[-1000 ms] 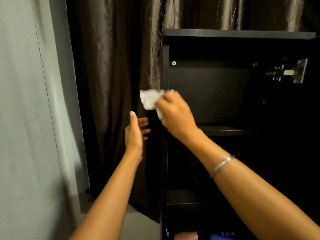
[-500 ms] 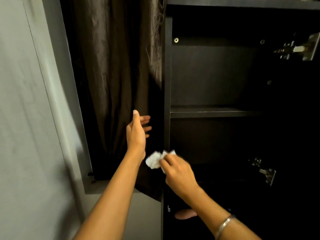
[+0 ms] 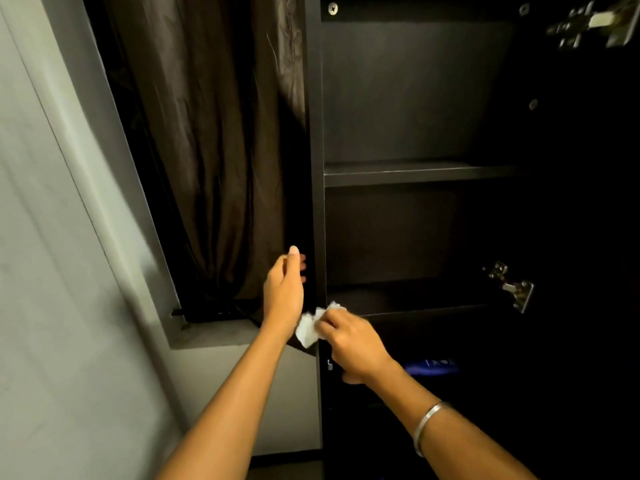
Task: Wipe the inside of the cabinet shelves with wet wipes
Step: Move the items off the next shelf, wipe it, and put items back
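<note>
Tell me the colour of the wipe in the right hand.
White: the crumpled wet wipe pinched by the right hand, head view.

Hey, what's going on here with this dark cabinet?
A person is cleaning an open dark cabinet. The right hand grips a crumpled white wet wipe against the front edge of the cabinet's left side panel, level with a lower shelf. The left hand rests with straight fingers against the outside of that panel, next to a brown curtain. The shelf above holds nothing visible.

Dark curtain (image 3: pixel 214 140) — grey wall (image 3: pixel 52 306)
</note>
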### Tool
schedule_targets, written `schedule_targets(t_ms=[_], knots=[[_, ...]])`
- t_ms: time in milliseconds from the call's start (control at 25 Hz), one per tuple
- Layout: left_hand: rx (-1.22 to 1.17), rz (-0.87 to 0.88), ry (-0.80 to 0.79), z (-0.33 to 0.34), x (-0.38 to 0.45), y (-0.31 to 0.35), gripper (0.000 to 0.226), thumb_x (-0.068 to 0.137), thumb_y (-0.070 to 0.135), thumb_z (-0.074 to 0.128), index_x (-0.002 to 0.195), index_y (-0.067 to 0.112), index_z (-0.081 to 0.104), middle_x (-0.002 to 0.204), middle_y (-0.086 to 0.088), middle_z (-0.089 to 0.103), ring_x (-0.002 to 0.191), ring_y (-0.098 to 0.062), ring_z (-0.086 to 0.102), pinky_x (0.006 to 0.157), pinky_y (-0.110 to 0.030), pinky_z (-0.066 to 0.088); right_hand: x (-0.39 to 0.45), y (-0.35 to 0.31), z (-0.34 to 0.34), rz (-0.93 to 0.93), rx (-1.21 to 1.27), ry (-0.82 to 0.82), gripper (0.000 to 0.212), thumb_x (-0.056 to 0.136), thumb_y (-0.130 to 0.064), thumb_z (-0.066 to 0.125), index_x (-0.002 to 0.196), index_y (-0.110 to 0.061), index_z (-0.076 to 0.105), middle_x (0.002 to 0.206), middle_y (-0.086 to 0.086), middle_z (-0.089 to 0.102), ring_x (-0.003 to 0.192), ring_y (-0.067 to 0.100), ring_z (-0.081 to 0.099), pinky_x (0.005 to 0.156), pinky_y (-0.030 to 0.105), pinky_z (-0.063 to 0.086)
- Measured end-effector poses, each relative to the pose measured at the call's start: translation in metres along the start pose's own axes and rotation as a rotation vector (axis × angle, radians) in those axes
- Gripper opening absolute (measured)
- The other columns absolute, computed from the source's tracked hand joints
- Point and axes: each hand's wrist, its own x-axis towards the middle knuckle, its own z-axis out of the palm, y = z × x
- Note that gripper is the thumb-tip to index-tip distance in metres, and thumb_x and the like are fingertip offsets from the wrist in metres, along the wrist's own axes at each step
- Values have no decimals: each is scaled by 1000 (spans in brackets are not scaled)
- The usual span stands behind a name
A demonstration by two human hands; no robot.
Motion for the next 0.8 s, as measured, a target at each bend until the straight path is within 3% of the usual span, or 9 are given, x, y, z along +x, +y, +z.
schedule_targets(t_ms=[80, 200, 280, 400, 480, 560, 680, 800], knots=[[125, 25, -34, 2, -6, -19, 44, 100, 61, 34, 106, 28, 63, 105, 8, 66, 99, -14, 64, 87, -35, 51, -30, 13, 2, 235, 146, -18, 45, 51, -1, 76, 92, -12, 65, 98, 3, 57, 83, 27, 63, 62, 31, 53], [365, 97, -135, 3, -11, -38, 58, 95, 67, 34, 130, 27, 57, 123, 5, 60, 112, -12, 57, 92, -31, 45, -49, 46, -13, 649, 217, 318, 38, 63, 9, 68, 92, -14, 61, 103, -1, 60, 92, 19, 59, 75, 29, 51], [479, 129, -159, 11, -9, -46, 61, 95, 67, 39, 141, 28, 49, 134, 2, 55, 117, -17, 55, 93, -31, 44, -50, 54, -9, 635, 111, 319, 32, 72, 6, 60, 97, -15, 61, 105, 1, 63, 99, 22, 60, 85, 30, 51], [525, 118, -74, 28, -7, -53, 61, 91, 68, 47, 138, 29, 51, 134, -3, 55, 118, -27, 59, 94, -39, 50, -26, 20, 9, 443, 190, 120, 42, 73, -5, 50, 113, -13, 60, 115, 5, 62, 114, 27, 55, 98, 37, 46], [583, 83, -11, 38, -6, -56, 59, 92, 63, 48, 137, 25, 53, 133, -9, 55, 114, -35, 61, 90, -41, 51, -16, 2, 11, 300, 194, 41, 42, 84, -15, 50, 125, -12, 58, 125, 6, 61, 120, 24, 52, 107, 33, 38], [608, 52, 22, 43, -7, -57, 57, 95, 59, 46, 138, 21, 52, 134, -13, 54, 114, -41, 59, 90, -44, 49, -27, 26, 1, 227, 102, 77, 38, 93, -27, 51, 127, -13, 59, 127, 3, 62, 120, 20, 54, 105, 29, 37], [573, 25, 59, 46, -9, -56, 57, 99, 54, 46, 141, 17, 48, 138, -12, 50, 117, -42, 56, 93, -47, 48, -76, 107, -24, 480, -84, 181, 46, 95, -46, 47, 125, -15, 63, 122, 4, 66, 115, 22, 60, 100, 31, 44], [518, 37, 83, 50, -13, -56, 54, 100, 49, 48, 142, 16, 49, 140, -10, 48, 119, -39, 56, 93, -45, 47, -95, 158, -46, 792, -277, 68, 72, 98, -60, 21, 125, -7, 62, 120, 12, 66, 114, 30, 60, 99, 37, 45]])
